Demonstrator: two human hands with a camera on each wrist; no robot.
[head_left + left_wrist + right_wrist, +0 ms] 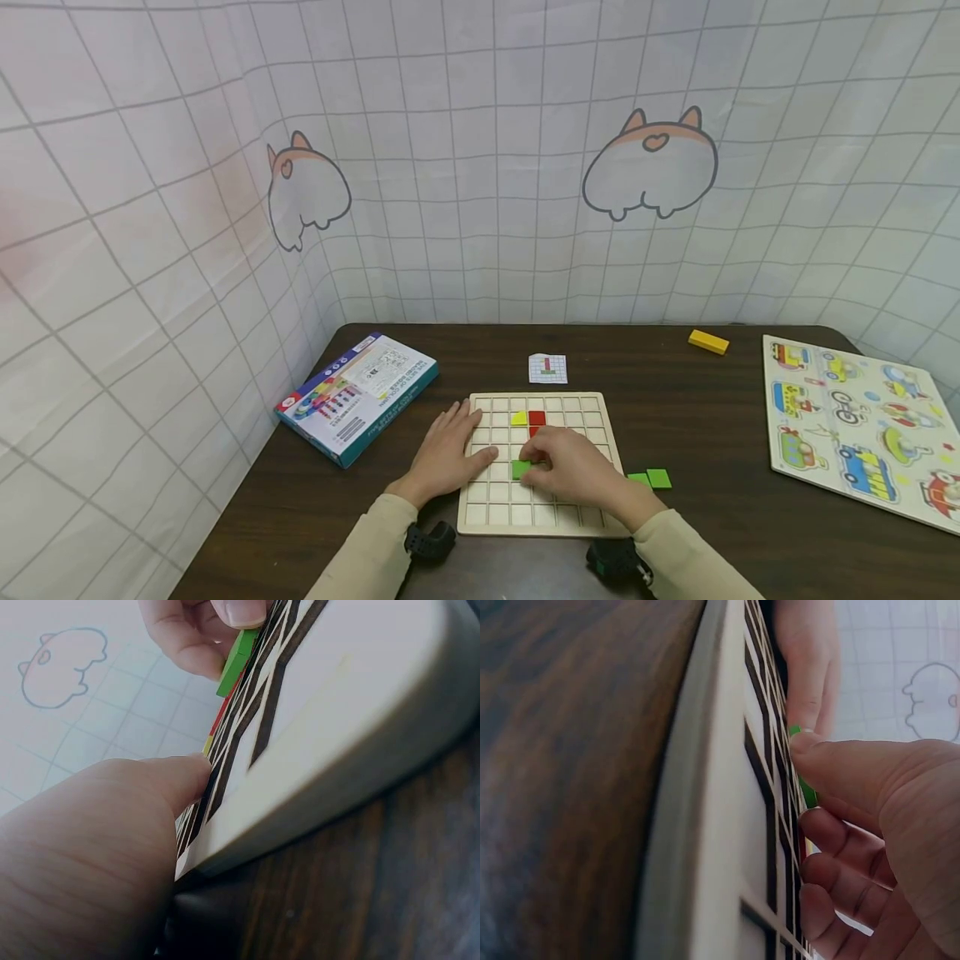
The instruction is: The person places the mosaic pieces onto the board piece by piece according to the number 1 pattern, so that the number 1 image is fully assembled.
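Observation:
A pale wooden grid board (pixel 477 518) lies in front of me on the table. My left hand (pixel 446 454) rests on its left edge, fingers extended and thumb over the squares. With thumb and fingers my right hand (pixel 573 471) pinches a green square tile (pixel 520 470) at the middle of the board. The left wrist view shows this green tile (pixel 235 666) tilted against the grid. Farther up the board sit a yellow tile (pixel 519 418) with a cut corner and a red tile (pixel 537 417). More red below it is partly hidden by the right hand.
Loose green tiles (pixel 659 478) lie right of the board, partly behind my right forearm. Beyond the board is a small pattern card (pixel 547 368). A flat box (pixel 360 396) stands at left, a yellow block (pixel 708 342) at the back, and a picture puzzle board (pixel 862 425) at right.

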